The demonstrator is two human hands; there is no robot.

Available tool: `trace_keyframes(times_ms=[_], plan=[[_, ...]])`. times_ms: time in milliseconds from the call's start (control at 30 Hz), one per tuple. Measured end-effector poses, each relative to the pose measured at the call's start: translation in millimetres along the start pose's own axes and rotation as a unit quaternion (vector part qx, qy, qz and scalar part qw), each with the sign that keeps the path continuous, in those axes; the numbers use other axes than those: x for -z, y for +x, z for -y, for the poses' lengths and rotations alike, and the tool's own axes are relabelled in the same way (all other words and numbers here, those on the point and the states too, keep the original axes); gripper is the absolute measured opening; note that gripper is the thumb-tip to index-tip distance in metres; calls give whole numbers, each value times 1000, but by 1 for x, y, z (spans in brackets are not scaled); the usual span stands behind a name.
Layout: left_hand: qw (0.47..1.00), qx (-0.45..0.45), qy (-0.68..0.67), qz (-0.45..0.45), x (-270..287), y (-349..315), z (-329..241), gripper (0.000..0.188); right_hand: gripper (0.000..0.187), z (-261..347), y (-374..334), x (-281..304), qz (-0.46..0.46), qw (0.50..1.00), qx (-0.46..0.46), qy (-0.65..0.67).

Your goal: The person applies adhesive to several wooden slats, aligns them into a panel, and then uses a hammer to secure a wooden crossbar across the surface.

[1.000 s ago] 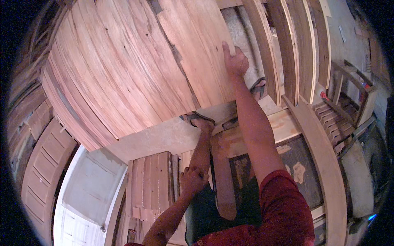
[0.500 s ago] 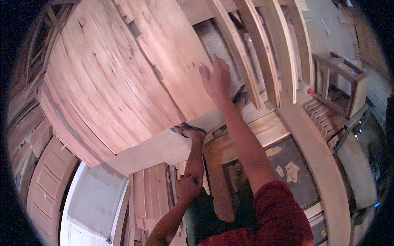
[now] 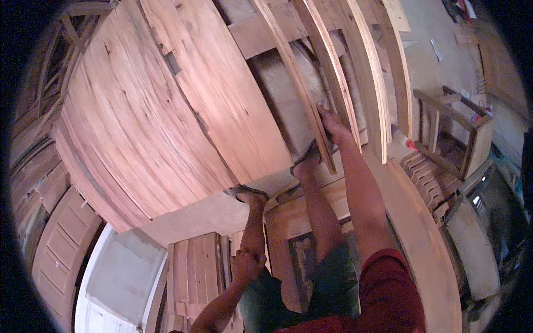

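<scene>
My right hand (image 3: 335,127) reaches forward to the leftmost of several long planks standing on edge. Its fingers are bent against the right side of that wooden plank (image 3: 298,89), near its closer end; part of the grip is hard to make out. My left hand (image 3: 247,265) rests on my left knee, fingers draped over it and holding nothing. Left of the upright planks, a broad row of flat boards (image 3: 144,111) lies side by side, with a dark gap and chipped edges between two of them.
More planks on edge (image 3: 363,72) stand to the right. A wooden stool frame (image 3: 472,125) and a red-tipped bottle (image 3: 411,144) are farther right. Stacked short boards (image 3: 194,266), a white panel (image 3: 122,277) and a panelled door (image 3: 61,244) are at lower left. My feet stand beside the boards.
My right hand has moved right, from beside the flat boards to the leftmost upright plank. The view has shifted slightly. My left hand stays on the knee.
</scene>
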State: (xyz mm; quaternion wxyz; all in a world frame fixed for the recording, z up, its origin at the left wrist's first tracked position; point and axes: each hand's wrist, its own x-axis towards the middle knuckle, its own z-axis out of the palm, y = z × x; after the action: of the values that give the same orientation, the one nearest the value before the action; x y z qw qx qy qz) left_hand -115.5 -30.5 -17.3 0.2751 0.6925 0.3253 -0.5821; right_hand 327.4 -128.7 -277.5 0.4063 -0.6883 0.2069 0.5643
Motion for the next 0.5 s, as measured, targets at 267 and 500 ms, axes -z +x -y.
trace_keyframes(times_ms=[267,500], plan=[[999,-23,5,-21,-7,-4,5,62,57,15,11,-30,138,979,110,106],[1000,-6,-6,22,-11,-5,17,63,67,-13,26,-70,-302,888,255,-234]])
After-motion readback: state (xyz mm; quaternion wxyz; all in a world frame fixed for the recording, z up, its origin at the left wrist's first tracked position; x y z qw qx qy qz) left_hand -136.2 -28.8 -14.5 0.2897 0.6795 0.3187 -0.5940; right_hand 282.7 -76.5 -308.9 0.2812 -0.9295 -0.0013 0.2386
